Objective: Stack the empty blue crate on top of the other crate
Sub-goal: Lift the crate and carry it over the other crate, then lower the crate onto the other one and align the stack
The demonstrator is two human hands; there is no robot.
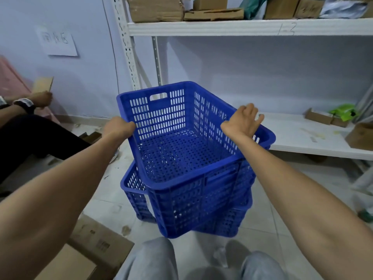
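Note:
An empty blue perforated crate (pixel 181 154) is held in front of me, skewed and tilted over a second blue crate (pixel 134 190) that stands on the floor. Only the lower crate's left wall and right bottom corner show beneath it. My left hand (pixel 119 127) grips the upper crate's left rim. My right hand (pixel 243 121) rests on its right rim with the fingers spread over the edge. Whether the upper crate touches the lower one is hidden.
A white metal shelf (pixel 302 134) with small cardboard boxes runs behind and to the right. Another person sits at the left, a hand (pixel 41 99) on cardboard. A flattened cardboard box (pixel 94 249) lies at the lower left by my knees.

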